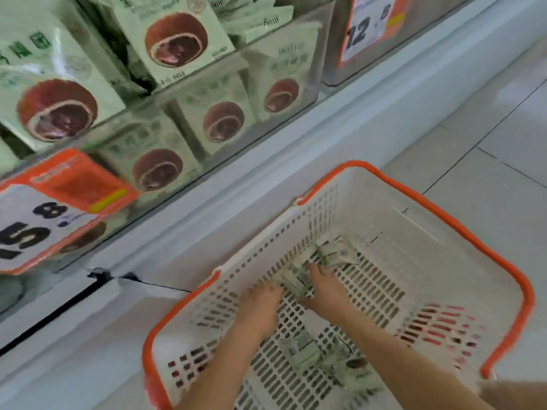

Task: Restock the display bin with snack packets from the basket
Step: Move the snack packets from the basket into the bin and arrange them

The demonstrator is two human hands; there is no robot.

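Below, both hands (296, 294) touch packets (296, 279) in basket (444, 220).

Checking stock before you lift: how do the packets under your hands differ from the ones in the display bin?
The packets under both hands lie flat and jumbled on the basket floor; the display bin packets stand propped up, faces showing. The left hand and right hand touch the basket ones; nothing touches the bin ones. Both look pale green.
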